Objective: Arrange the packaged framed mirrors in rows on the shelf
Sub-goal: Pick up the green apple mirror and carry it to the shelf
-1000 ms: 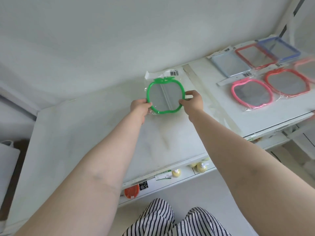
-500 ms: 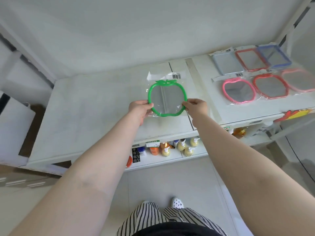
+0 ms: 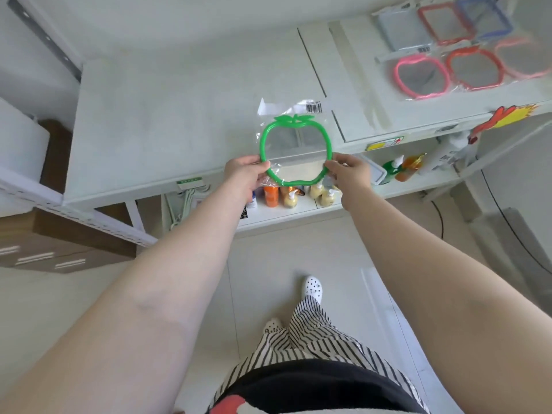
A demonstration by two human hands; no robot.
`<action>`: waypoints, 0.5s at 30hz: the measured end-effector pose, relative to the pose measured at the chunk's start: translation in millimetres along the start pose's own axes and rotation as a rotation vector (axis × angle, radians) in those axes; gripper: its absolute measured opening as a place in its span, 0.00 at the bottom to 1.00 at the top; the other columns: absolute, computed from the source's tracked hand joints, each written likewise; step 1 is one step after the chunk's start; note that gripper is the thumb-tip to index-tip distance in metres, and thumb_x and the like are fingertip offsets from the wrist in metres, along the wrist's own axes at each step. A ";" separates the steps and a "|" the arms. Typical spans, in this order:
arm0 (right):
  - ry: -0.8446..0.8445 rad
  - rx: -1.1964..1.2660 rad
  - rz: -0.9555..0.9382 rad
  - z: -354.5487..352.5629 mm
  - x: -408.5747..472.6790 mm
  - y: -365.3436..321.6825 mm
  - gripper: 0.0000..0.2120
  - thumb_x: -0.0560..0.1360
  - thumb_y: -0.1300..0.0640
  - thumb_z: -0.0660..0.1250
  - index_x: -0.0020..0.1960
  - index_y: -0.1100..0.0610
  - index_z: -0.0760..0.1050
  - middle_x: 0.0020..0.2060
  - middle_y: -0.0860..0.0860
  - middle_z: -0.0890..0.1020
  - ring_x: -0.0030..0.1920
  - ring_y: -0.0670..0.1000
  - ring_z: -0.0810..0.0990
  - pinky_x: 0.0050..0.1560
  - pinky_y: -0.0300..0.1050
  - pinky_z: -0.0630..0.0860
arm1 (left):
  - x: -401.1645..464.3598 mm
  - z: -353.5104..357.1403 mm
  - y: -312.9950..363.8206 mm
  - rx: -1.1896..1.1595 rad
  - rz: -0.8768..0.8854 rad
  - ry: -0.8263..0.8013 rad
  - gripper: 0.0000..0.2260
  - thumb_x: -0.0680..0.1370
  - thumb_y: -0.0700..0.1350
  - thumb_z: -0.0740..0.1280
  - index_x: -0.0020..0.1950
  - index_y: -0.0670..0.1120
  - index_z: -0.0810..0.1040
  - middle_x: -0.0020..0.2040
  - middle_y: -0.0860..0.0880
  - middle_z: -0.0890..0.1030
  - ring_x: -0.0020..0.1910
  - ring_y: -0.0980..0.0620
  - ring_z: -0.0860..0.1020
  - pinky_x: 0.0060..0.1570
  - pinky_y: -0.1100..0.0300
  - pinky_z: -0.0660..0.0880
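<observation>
A green apple-shaped framed mirror [image 3: 295, 150] in a clear plastic bag with a barcode label hangs over the front edge of the white shelf [image 3: 179, 115]. My left hand [image 3: 246, 174] grips its lower left rim and my right hand [image 3: 348, 171] grips its lower right rim. At the far right of the shelf lie several packaged mirrors in two rows: a pink apple-shaped one [image 3: 421, 76], a red apple-shaped one [image 3: 475, 68], a pale pink one [image 3: 525, 56], a grey-blue rectangular one [image 3: 401, 29], a red rectangular one [image 3: 445, 20] and a blue rectangular one [image 3: 484, 16].
A lower shelf [image 3: 298, 204] holds pump bottles [image 3: 324, 194] and an orange bottle [image 3: 271, 195]. A green bottle [image 3: 391, 170] stands further right. A brown cardboard box [image 3: 59, 240] sits at the left. My striped trousers and white shoe [image 3: 313, 289] are above the tiled floor.
Both hands have drawn the green mirror back toward me, from over the shelf top to its front edge. The view has tilted down, showing more floor and the lower shelf.
</observation>
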State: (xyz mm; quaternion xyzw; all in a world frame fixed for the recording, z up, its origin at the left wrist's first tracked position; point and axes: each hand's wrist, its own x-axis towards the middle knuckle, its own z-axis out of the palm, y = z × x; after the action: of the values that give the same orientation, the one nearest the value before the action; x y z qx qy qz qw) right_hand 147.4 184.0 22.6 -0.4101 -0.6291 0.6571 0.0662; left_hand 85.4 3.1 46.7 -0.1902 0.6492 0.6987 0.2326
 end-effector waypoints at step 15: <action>0.062 0.063 -0.011 -109.7 0.6 3.4 0.13 0.72 0.65 0.70 0.56 0.59 0.80 0.36 0.51 0.80 0.32 0.45 0.74 0.40 0.39 0.74 | -31.0 85.0 -47.7 0.001 -0.035 -0.104 0.15 0.75 0.34 0.68 0.61 0.40 0.78 0.41 0.49 0.80 0.38 0.53 0.78 0.35 0.64 0.79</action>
State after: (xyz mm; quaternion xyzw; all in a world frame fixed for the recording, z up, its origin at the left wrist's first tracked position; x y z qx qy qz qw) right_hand 216.7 268.4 33.3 -0.4244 -0.6078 0.6633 0.1023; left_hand 141.2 87.6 32.5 -0.1647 0.6332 0.7032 0.2782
